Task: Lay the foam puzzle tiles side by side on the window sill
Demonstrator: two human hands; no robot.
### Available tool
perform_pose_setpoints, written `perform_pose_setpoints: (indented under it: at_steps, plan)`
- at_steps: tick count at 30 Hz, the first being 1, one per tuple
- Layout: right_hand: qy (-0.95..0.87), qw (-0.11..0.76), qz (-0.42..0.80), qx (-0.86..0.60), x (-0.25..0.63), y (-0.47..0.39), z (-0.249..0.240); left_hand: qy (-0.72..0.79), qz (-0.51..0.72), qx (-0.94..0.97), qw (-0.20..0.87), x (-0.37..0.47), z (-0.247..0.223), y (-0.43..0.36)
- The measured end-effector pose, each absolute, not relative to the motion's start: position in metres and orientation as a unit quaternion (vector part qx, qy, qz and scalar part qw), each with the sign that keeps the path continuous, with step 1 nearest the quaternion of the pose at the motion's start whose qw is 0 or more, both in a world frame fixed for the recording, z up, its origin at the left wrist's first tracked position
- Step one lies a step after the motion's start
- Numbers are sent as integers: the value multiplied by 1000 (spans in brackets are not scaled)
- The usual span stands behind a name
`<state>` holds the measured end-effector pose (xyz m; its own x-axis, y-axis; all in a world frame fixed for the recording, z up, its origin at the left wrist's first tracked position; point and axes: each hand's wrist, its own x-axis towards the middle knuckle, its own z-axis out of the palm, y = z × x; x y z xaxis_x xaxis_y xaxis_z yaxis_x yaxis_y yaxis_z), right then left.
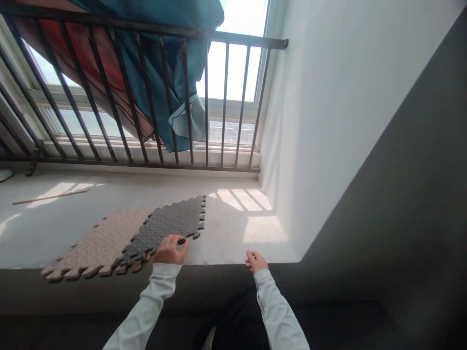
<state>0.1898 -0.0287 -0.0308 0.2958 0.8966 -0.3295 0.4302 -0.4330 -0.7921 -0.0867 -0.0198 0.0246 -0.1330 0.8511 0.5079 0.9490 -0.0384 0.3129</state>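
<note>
My left hand [170,250] is at the front edge of a dark grey foam mat tile [170,221]. Its fingers bend over the toothed edge, with the thumb close beside them, closed on that edge. The grey tile has a textured top and jigsaw-like borders. It overlaps or adjoins a pinkish-beige foam mat tile [105,238] on its left, whose front teeth stick out past the ledge. My right hand [257,261] hovers near the ledge's front edge, fingers curled together, with nothing visible in them. It is apart from both tiles.
The pale ledge [226,243] runs beneath a window, ending at a white wall [321,97] on the right. A dark metal railing [146,165] stands behind, with blue-green and red cloth [146,73] hanging beyond it. A thin stick [51,196] lies at the left.
</note>
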Motion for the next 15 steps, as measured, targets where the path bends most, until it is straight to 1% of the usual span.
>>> perform_pose_setpoints:
  at_steps: [4, 6, 8, 10, 12, 15]
  plan:
    - [-360, 424, 389, -734, 178, -31, -31, -601, -278, -748, 46, 22, 1, -29]
    - [-333, 462, 361, -738, 183, -34, -33, -547, -263, -794, 26, 64, -15, -39]
    - [-308, 489, 326, -748, 195, -39, -35, -496, -244, -834, -1, 89, -28, -47]
    - [-282, 510, 296, -756, 208, -44, -37, -449, -221, -865, -29, 94, -37, -51]
    - [-257, 527, 275, -762, 220, -47, -39, -443, -198, -874, -32, 80, -44, -50]
    - [-226, 545, 250, -768, 233, -51, -43, -540, -137, -830, -1, 41, -58, -42]
